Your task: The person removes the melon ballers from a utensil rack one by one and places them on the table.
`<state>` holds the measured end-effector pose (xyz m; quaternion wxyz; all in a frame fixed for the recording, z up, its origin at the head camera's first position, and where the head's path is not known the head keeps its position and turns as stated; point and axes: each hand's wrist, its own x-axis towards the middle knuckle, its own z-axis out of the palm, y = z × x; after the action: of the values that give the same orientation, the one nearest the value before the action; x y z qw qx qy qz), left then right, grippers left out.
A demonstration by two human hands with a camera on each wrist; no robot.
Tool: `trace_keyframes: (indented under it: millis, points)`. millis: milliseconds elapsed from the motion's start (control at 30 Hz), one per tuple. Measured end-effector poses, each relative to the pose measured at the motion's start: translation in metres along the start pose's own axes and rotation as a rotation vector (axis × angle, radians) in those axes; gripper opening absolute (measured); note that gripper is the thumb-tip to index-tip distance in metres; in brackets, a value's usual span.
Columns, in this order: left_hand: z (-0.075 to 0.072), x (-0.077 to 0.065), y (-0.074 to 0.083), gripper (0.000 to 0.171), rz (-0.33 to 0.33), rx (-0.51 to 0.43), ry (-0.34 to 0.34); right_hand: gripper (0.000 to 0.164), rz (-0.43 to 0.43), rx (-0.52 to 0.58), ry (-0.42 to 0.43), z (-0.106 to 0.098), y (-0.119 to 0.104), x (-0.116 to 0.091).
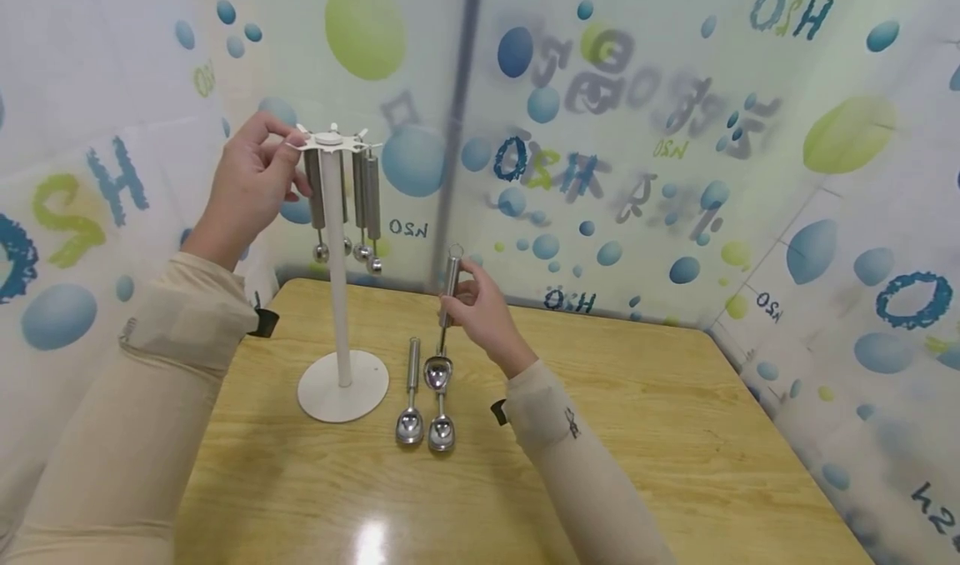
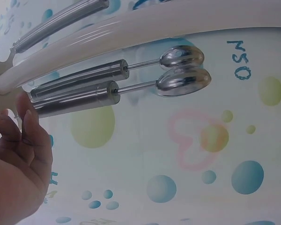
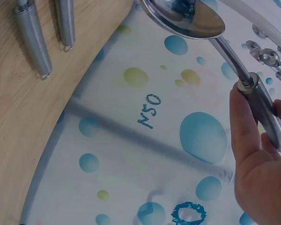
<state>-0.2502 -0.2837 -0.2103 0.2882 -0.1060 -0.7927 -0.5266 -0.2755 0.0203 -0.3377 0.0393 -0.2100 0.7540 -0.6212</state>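
My right hand (image 1: 487, 313) grips an ice cream scoop (image 3: 265, 110) by its steel handle, with the ring end up and the bowl hanging down in the head view. My left hand (image 1: 251, 182) is at the top of a white utensil stand (image 1: 338, 273), thumb and fingertips pinching the left edge of its hooked disc. Several steel scoops (image 2: 79, 96) hang from the hooks, one handle right beside the left fingers. Two more scoops lie on the table: one on the left (image 1: 409, 426), the other (image 1: 442, 436) partly hidden behind the held scoop.
The stand's round white base (image 1: 315, 394) rests on the wooden table (image 1: 600, 432), left of the lying scoops. Patterned curtains (image 1: 645, 173) with bubbles and lettering surround the table at the back and sides.
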Motion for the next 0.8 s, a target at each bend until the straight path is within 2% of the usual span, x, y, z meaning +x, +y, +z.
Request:
trace_keyframes:
  millis: [200, 467, 800]
  points:
    - [0.0, 0.001, 0.0, 0.01, 0.017, -0.011, 0.0, 0.059, 0.053, 0.046, 0.005, -0.008, 0.011, 0.0]
    - [0.002, 0.001, -0.001, 0.016, 0.023, -0.024, -0.003, 0.058, 0.139, 0.109, -0.019, -0.019, 0.026, -0.001]
    - [0.003, 0.001, 0.0, 0.018, 0.013, -0.009, 0.002, 0.057, 0.228, 0.124, -0.034, -0.03, 0.042, -0.002]
